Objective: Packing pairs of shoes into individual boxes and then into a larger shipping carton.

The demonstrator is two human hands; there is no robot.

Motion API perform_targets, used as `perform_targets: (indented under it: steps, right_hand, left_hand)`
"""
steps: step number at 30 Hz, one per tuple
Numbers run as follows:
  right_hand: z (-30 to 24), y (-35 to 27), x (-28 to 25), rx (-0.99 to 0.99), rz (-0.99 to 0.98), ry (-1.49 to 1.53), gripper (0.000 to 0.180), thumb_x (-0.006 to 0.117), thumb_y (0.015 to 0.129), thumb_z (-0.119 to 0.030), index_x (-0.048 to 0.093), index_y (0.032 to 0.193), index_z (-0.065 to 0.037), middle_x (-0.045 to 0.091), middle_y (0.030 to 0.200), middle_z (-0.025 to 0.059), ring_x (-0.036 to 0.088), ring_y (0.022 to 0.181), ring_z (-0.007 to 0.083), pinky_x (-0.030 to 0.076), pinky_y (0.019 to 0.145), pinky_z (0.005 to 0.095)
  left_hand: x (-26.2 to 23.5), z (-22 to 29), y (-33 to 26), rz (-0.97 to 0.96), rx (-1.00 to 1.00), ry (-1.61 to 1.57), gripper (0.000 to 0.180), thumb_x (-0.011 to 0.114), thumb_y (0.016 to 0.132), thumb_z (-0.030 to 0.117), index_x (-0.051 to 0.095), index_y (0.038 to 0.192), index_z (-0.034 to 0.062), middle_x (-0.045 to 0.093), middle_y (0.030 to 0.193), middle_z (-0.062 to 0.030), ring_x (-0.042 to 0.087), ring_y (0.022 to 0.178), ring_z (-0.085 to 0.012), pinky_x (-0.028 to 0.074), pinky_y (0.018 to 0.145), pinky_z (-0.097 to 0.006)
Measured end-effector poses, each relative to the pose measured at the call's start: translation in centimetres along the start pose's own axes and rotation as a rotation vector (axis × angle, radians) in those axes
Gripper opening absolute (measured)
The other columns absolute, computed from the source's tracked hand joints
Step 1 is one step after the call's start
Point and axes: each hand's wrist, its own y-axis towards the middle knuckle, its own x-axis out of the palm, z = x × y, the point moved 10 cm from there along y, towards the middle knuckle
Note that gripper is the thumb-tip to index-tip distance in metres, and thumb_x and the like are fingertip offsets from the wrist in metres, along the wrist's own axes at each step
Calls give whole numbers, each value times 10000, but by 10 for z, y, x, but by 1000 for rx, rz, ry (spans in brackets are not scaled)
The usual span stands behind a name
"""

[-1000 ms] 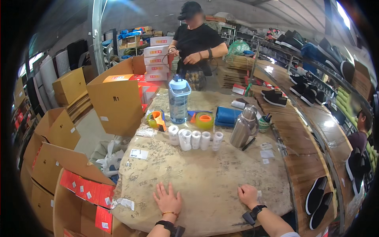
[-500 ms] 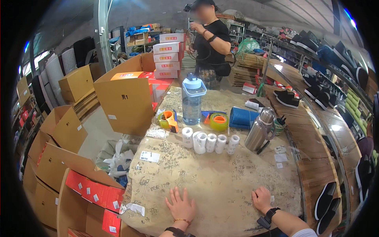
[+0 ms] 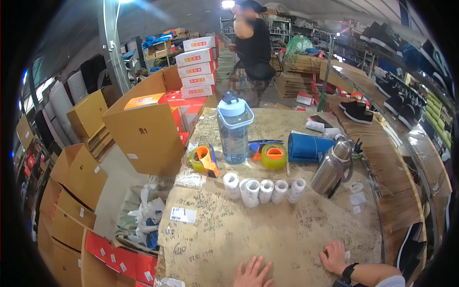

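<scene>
My left hand (image 3: 254, 273) lies flat on the table (image 3: 229, 239) near its front edge, fingers spread and nothing in them; its lower part is cut off by the picture's edge. To its right, my right hand (image 3: 333, 258) rests on the same surface with curled fingers, apparently holding nothing. Beyond both hands stands a row of several white paper rolls (image 3: 266, 192). Behind the rolls are an orange tape dispenser (image 3: 204, 160), a blue-lidded water bottle (image 3: 233, 129) and a yellow-green tape roll (image 3: 274, 156). A steel thermos (image 3: 331, 167) stands at the right.
Open cardboard cartons (image 3: 143, 129) line the left side, some with red boxes. White shoeboxes (image 3: 197, 69) are stacked at the back, near a standing person (image 3: 253, 48). Racks with dark shoes (image 3: 356, 112) run along the right. A blue roll (image 3: 311, 147) lies beside the thermos.
The view has shifted, so the tabletop sits lower. My left hand has slid rightward, closer to my right hand, which stays in place. The person at the back has turned and raised an arm.
</scene>
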Motion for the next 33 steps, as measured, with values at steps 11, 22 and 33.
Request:
perform_targets:
  steps: [11, 22, 33]
  right_hand:
    - [10, -2, 23, 42, -149, -96, 208, 610, 726, -259, 523, 766, -74, 473, 866, 154, 438, 844, 347, 333, 762, 482]
    - [-49, 12, 9, 282, -372, -187, 281, 564, 815, -279, 616, 933, -30, 580, 950, 266, 562, 914, 383, 428, 808, 492]
    - [-257, -153, -10, -152, -1871, 312, 176, 679, 727, -161, 712, 862, -54, 687, 792, 103, 617, 707, 227, 495, 661, 377]
  left_hand:
    - [-3, -2, 6, -183, -12, -71, 627, 498, 875, 440, 349, 1420, 170, 264, 1494, -127, 198, 1392, -310, 174, 1095, -546]
    - [-62, -53, -58, -46, -123, -726, 560, 637, 791, 294, 494, 1306, 129, 405, 1401, -170, 394, 1272, -348, 361, 1020, -439]
    - [-77, -119, -322, -615, 184, -720, 379, 629, 802, 219, 598, 1141, 52, 621, 1105, -185, 583, 1030, -332, 471, 878, -391]
